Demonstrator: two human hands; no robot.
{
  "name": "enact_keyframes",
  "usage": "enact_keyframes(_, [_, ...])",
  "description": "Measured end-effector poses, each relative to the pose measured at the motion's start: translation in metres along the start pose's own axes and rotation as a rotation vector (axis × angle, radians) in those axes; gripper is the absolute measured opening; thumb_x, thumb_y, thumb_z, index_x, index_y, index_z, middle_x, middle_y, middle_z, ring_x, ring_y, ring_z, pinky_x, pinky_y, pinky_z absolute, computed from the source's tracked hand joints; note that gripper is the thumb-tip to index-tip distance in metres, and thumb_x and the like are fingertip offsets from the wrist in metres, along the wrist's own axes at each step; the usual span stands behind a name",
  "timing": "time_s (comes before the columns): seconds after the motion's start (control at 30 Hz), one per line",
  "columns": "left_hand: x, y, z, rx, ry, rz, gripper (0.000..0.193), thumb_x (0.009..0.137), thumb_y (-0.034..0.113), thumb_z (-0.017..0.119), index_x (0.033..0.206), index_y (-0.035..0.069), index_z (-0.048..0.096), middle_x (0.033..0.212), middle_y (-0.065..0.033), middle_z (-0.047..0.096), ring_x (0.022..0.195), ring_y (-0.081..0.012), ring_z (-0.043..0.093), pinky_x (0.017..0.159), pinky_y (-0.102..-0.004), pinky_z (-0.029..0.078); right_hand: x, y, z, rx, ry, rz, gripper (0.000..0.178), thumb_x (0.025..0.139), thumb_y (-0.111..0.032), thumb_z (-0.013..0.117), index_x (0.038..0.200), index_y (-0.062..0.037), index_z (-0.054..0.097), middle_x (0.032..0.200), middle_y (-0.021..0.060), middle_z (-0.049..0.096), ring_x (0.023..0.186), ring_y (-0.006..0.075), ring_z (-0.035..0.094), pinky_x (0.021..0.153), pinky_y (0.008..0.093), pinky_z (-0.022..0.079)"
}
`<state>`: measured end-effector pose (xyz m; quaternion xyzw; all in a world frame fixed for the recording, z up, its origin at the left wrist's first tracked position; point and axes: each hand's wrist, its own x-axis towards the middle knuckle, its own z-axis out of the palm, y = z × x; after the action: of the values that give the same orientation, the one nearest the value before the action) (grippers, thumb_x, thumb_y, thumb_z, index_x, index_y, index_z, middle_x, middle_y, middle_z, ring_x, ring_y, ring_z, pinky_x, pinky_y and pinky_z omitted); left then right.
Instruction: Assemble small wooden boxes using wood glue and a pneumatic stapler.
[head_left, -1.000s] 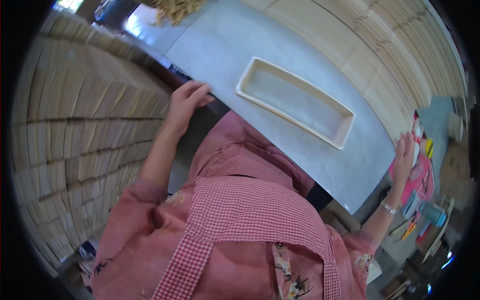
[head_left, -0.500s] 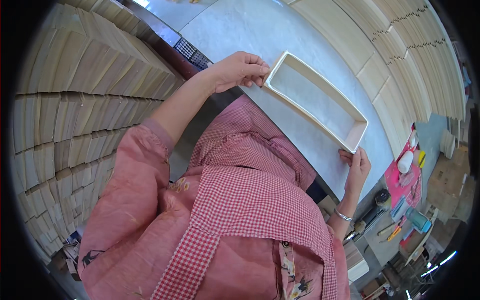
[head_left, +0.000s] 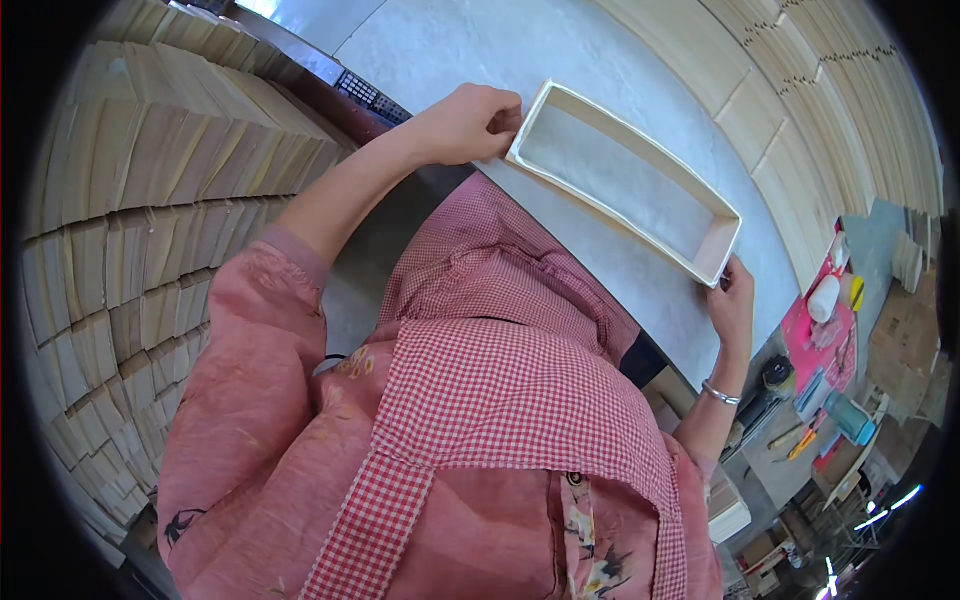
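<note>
A shallow rectangular frame of pale wood [head_left: 714, 246] lies at a slant over the grey-white tabletop, and that surface shows through its middle. At the frame's left end, my left hand [head_left: 470, 124] is closed with curled fingers against the corner. My right hand [head_left: 734, 296] pinches the near right corner from beside and below. Parts of the fingertips of both hands are hidden by the frame or by the hands themselves.
Stacked pale wooden boards [head_left: 190, 150] rise at my left. More board stacks [head_left: 850, 130] line the table's [head_left: 460, 50] far right side. Beyond its right end are a white bottle [head_left: 824, 299], a teal container [head_left: 850, 417] and an orange-handled tool [head_left: 802, 444]. A black grid-like piece [head_left: 357, 88] sits at the left edge.
The frame has shifted slightly away from me, its left end also a little left. My left fingers have curled more tightly, and my right hand has moved up and right with its corner.
</note>
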<state>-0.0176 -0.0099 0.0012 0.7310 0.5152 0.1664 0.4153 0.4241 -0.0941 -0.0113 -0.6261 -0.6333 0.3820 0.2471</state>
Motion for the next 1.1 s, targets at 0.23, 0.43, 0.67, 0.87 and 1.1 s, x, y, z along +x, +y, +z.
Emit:
enact_keyframes(0.23, [0.001,0.005,-0.005,0.335,0.053,0.042,0.014,0.085,0.008,0.065,0.094,-0.003,0.067,0.078,-0.0076,0.067,0.07,-0.0227,0.062,0.068,-0.0313,0.051,0.01,-0.008,-0.01,-0.128,-0.075,0.079,0.019,0.09,0.007,0.054,0.106,0.0019,0.064,0.075,0.0042,0.06,0.063,0.0104,0.054,0.053,0.0228,0.044])
enact_keyframes(0.43, [0.002,0.01,0.003,-0.443,0.242,-0.137,0.028,0.088,0.004,0.06,0.113,-0.004,0.068,0.089,-0.0099,0.069,0.072,-0.0184,0.06,0.07,-0.0287,0.05,0.015,-0.044,-0.009,0.308,0.095,0.178,0.014,0.092,0.002,0.054,0.1,0.0015,0.065,0.078,0.0059,0.063,0.063,0.0098,0.055,0.051,0.021,0.044])
enact_keyframes(0.67, [0.041,-0.009,0.002,-0.187,0.291,-0.003,0.028,0.086,0.006,0.06,0.111,0.0,0.072,0.088,-0.009,0.074,0.07,-0.0176,0.061,0.068,-0.0276,0.051,0.044,-0.027,-0.021,0.284,0.037,0.237,0.011,0.096,-0.005,0.055,0.096,-0.0016,0.065,0.069,0.003,0.061,0.052,0.0082,0.05,0.046,0.0215,0.041])
enact_keyframes(0.87, [0.054,-0.001,0.001,-0.044,0.225,-0.02,0.025,0.087,0.001,0.063,0.109,0.0,0.073,0.092,-0.0047,0.071,0.075,-0.0106,0.057,0.068,-0.0238,0.048,0.06,-0.014,-0.023,0.18,-0.104,0.21,0.009,0.094,-0.005,0.056,0.091,-0.0026,0.064,0.067,0.0034,0.059,0.049,0.0104,0.048,0.044,0.0223,0.039])
enact_keyframes(1.1, [0.036,-0.022,-0.003,0.103,0.267,0.057,0.031,0.09,0.004,0.062,0.12,0.002,0.069,0.106,-0.0116,0.065,0.088,-0.0174,0.061,0.078,-0.0269,0.052,0.048,0.016,0.006,-0.054,0.218,-0.105,0.011,0.095,-0.006,0.055,0.091,-0.0012,0.064,0.069,0.0055,0.061,0.047,0.0129,0.049,0.043,0.0236,0.041])
